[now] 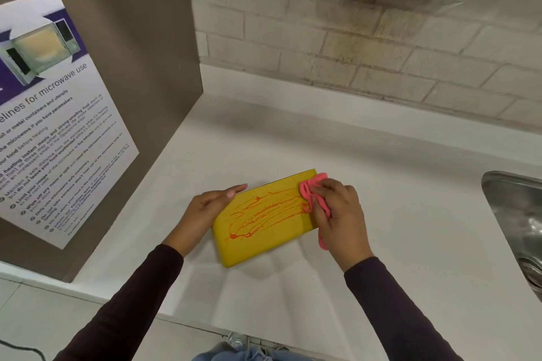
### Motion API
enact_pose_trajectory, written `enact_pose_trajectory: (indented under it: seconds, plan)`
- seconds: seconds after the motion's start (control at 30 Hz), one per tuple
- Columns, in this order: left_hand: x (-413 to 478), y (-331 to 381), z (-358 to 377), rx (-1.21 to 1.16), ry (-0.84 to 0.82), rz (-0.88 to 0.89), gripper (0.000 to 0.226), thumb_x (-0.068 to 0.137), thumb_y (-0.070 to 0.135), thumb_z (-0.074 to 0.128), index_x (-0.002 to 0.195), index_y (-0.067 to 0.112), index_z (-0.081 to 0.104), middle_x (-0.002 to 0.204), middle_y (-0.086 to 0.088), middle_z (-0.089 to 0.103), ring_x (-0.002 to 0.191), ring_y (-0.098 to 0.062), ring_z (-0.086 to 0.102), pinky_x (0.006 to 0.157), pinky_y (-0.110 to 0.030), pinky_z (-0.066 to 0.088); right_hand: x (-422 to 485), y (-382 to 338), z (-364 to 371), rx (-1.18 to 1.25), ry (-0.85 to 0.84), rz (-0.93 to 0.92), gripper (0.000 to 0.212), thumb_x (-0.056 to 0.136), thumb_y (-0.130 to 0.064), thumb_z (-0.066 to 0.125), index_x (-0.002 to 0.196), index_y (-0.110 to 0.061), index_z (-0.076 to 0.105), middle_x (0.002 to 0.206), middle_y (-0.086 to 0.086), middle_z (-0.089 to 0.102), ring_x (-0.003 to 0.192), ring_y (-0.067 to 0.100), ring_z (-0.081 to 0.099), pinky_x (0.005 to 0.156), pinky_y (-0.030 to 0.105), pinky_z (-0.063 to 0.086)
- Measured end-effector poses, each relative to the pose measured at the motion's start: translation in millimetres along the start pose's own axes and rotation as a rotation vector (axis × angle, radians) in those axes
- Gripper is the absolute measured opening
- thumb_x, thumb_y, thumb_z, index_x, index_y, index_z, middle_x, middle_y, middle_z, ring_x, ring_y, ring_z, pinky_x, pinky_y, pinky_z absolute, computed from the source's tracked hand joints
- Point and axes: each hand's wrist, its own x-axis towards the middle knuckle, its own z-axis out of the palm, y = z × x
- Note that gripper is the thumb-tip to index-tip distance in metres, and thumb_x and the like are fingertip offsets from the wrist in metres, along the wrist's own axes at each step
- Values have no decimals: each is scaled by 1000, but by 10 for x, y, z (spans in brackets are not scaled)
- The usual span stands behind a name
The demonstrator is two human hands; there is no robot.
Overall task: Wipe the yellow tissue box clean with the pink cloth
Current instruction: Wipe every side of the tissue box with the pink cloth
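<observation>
The yellow tissue box [272, 243] at centre has a smooth, faintly satin top smeared with glossy, wet orange-red streaks [264, 211]. The pink cloth [308, 188] is soft, crumpled fabric. The white counter [381, 173] looks smooth and matt. At right, the sink [516, 208] is brushed, shiny metal. The wall [352, 38] at the top is rough, pale brick, and the poster [58, 132] at left is smooth paper.

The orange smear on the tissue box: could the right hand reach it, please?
Likely yes: the right hand grips the pink cloth on the tissue box, right beside the bare smear; the left hand rests off it.
</observation>
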Motion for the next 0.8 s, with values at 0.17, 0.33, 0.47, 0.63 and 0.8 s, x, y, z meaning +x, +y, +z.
enact_pose_trajectory:
  seconds: [0.17,0.33,0.47,0.63,0.8]
  plan:
    - [-28,79,32,62,-42,53,25,81,43,50,91,46,73,94,11,69,89,4,62,75,-7,46,-236,31,-95,65,33,-4,29,86,-30,52,103,-13,69,109,-9,56,100,1,51,88,9,39]
    - [-44,126,18,88,-109,46,24,80,40,53,92,45,73,97,4,68,90,3,61,77,-7,46,-40,-116,-88,279,153,304,14,80,-29,55,92,-36,57,92,-24,60,88,-4,58,69,6,43]
    - [-59,118,21,110,-101,49,24,78,40,54,93,46,71,102,-6,65,95,-3,58,81,-13,45,15,-243,26,116,164,172,26,84,-17,54,105,-26,67,97,-14,55,89,-8,52,75,2,37]
    - [-61,112,32,88,-76,55,24,88,27,54,95,40,72,103,-9,64,91,-2,60,77,-8,46,-133,-230,82,-52,92,-32,31,87,-25,49,107,-12,69,102,3,61,87,17,58,69,24,49]
    - [-45,112,30,93,-98,34,25,90,23,52,98,36,71,105,-2,67,92,5,61,75,-5,46,-259,-134,-1,-49,91,15,34,90,-28,47,112,-12,68,102,1,60,86,13,58,68,23,50]
